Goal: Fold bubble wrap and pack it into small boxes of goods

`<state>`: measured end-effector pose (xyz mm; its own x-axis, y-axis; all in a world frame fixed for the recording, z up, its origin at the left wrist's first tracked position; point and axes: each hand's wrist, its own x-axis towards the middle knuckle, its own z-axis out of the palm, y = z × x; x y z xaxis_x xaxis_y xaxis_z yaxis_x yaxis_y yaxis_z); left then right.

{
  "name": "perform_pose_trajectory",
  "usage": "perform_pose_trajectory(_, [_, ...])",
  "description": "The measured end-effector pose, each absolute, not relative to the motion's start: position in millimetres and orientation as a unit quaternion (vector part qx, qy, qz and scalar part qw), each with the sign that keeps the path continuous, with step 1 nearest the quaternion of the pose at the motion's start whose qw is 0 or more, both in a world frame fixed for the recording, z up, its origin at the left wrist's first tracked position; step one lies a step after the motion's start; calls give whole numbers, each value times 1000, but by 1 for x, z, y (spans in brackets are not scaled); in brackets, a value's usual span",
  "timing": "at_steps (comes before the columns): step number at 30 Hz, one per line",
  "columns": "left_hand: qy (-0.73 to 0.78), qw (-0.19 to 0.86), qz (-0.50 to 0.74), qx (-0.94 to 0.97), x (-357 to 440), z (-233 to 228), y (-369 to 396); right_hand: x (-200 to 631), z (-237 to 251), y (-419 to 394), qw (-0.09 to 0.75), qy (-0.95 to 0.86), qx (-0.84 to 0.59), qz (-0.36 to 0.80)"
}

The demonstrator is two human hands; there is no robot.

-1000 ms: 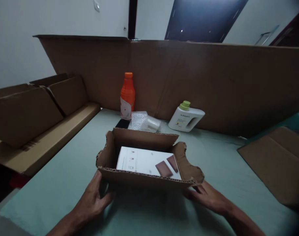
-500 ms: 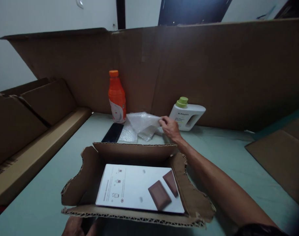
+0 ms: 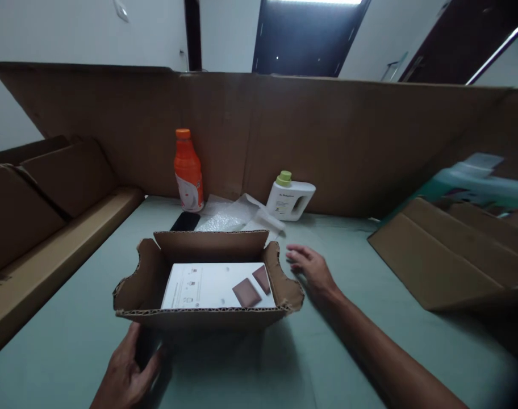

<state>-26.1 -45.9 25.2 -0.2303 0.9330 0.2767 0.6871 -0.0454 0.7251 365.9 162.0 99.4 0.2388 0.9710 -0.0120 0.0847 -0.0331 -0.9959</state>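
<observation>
An open cardboard box (image 3: 208, 321) with raised, rough-edged flaps stands before me. Inside lies a white carton (image 3: 216, 284) printed with brown shapes and small diagrams. At the box's front left, my left hand (image 3: 129, 366) has thumb and index finger around something dark with a small glint, too shadowed to name. My right hand (image 3: 310, 266) is just right of the box's side flap, fingers loosely extended and nothing in them. Beyond the box, crumpled clear plastic wrap (image 3: 231, 216) lies flat beside a black phone-like slab (image 3: 186, 221).
An orange bottle (image 3: 187, 176) and a white jug with green cap (image 3: 291, 199) stand against a tall cardboard wall (image 3: 327, 136). Folded cardboard (image 3: 67, 170) lines the left. On the right, a cardboard box (image 3: 438, 255) holds a blurred teal container (image 3: 463, 182).
My right hand has let go of the plastic wrap and drawn back beside the box. The wrap now lies spread out. The view has shifted right, and more of my left hand shows.
</observation>
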Motion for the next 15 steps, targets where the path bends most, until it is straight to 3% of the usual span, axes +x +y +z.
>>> perform_pose_trajectory(9, [670, 210, 374, 606, -28, 58, -34, 306, 109, 46, 422, -582, -400, 569])
perform_pose_trajectory(15, [658, 230, 372, 613, 1, 81, 28, 305, 101, 77, 467, -620, -421, 469])
